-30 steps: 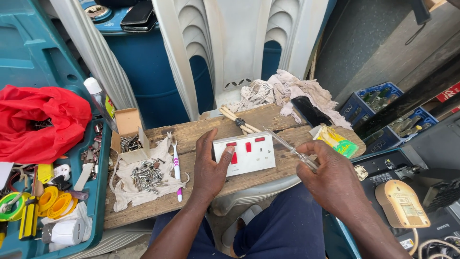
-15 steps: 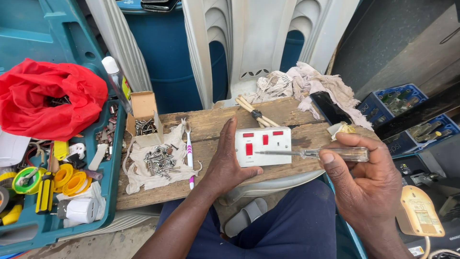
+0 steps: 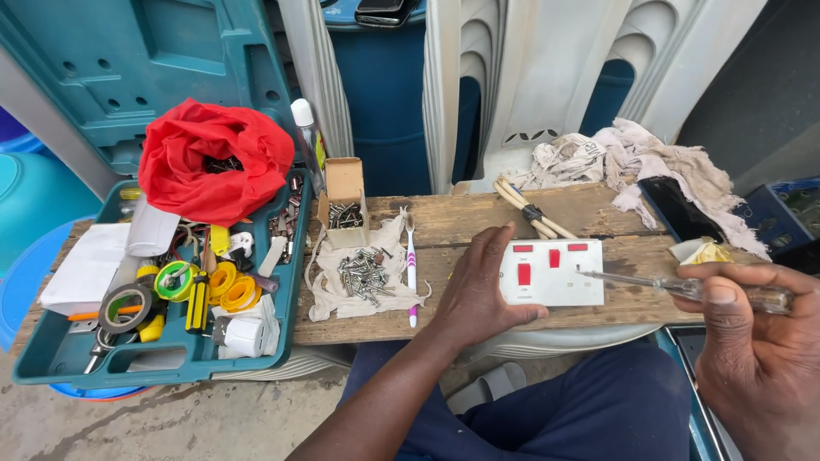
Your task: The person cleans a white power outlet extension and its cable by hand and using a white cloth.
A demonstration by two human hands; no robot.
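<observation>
Lifted clear of the socket plate [image 3: 552,272] (left hand [image 3: 478,294] flat beside it), right hand [image 3: 752,341] grips the screwdriver [image 3: 683,288].

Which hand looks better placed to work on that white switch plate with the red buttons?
Probably the right hand: it grips the screwdriver, whose tip reaches the switch plate. The left hand lies flat against the plate's edge, steadying it.
</observation>
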